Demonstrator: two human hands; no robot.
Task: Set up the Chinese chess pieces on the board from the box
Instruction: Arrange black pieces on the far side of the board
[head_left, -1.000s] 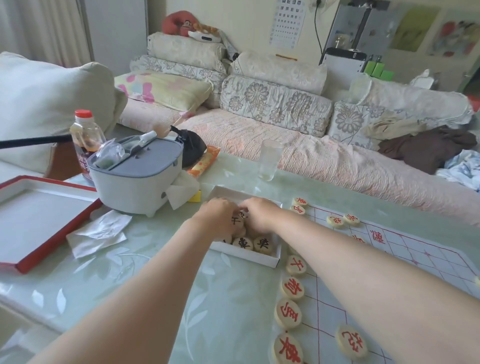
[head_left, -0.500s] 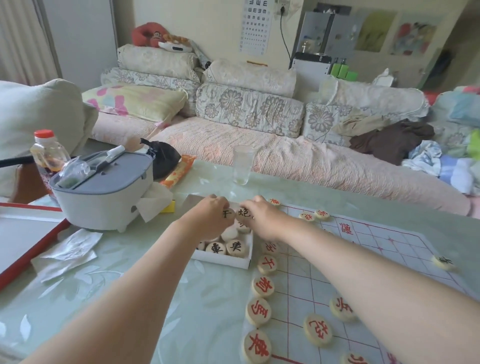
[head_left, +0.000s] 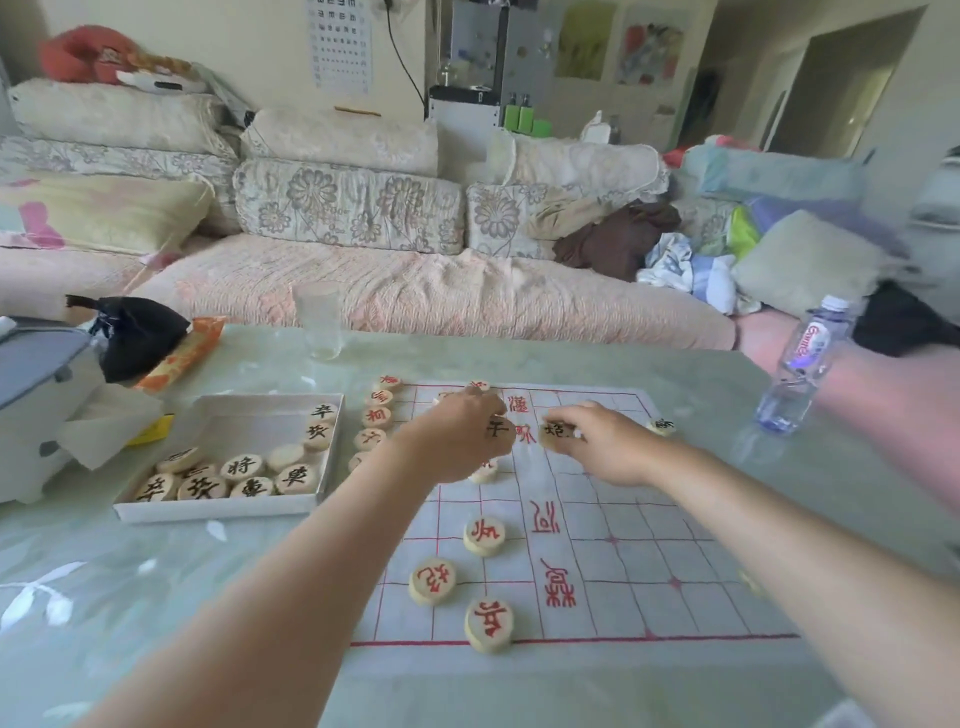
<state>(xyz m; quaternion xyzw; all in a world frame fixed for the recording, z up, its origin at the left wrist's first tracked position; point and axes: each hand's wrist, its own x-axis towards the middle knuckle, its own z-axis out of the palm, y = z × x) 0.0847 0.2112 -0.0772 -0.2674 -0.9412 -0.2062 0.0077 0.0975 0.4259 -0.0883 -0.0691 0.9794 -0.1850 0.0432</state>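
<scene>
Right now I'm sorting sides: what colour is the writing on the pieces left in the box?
Black, on pale round pieces in the white box; head view.

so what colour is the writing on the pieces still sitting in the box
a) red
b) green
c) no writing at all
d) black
d: the pieces lying in the white box, such as the one at its near edge, carry black characters, while the red-lettered pieces are out on the board.

1 board (head_left: 613, 566), 1 box (head_left: 332, 447), 2 hands, 1 glass (head_left: 318, 327), 1 water bottle (head_left: 800, 366).
</scene>
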